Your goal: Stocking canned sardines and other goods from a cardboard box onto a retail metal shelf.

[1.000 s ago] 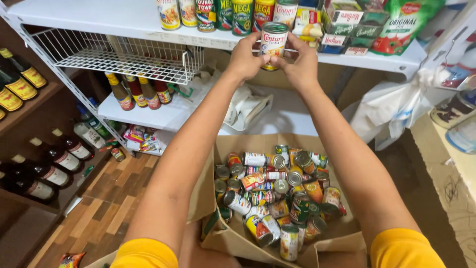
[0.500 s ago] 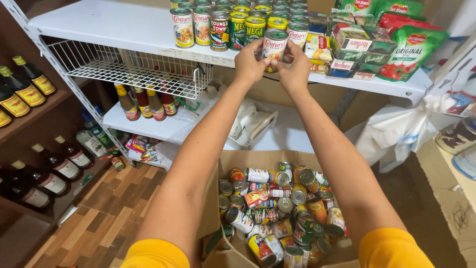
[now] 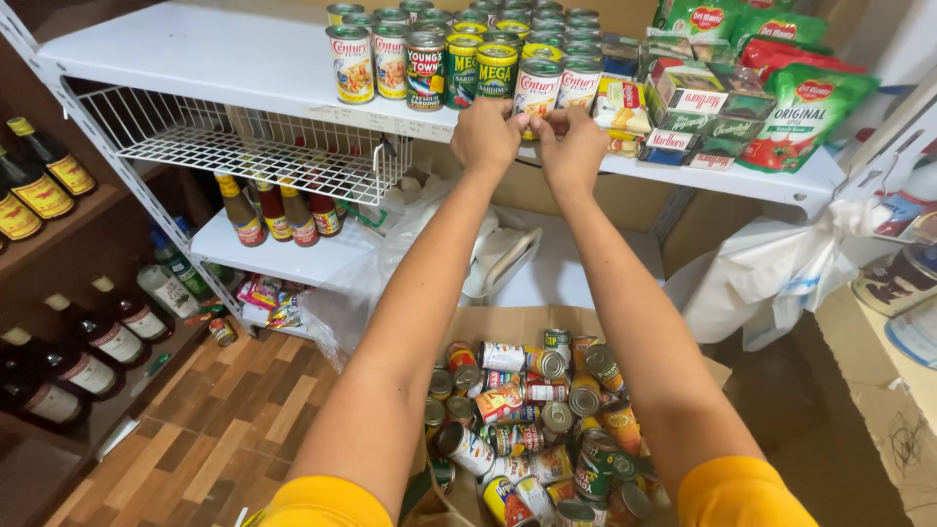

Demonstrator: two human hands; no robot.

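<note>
White shelving fills the view, and much of what sits on it is only partly seen. The can [image 3: 536, 86] both hands hold is half covered: its lower front is behind the fingers, so only its grey lid and the upper part of a white label with red show. The back cans [image 3: 468, 39] in the rows are mostly blocked by the front ones. The person's upper arms leave the picture at the bottom, where yellow sleeves [image 3: 747, 493] are cut off. Bottles [image 3: 39, 181] at the left edge are cropped too.

The top shelf [image 3: 195, 59] is a flat white board on a wire frame, with a wire basket [image 3: 244, 151] hung under it and a lower shelf [image 3: 264, 259] carrying brown sauce bottles [image 3: 278, 215]. Green pouches [image 3: 800, 112] and small boxes [image 3: 683, 117] crowd the right end. Below, an open cardboard box [image 3: 508, 322] of mixed cans stands on wood-pattern flooring [image 3: 195, 439], with a white plastic bag [image 3: 771, 273] to the right.

The can stands upright at the shelf's front edge, in line with the front row. The left hand [image 3: 485, 135] and right hand [image 3: 573, 146] meet at it, fingertips pinched on its sides and thumbs nearly touching.
</note>
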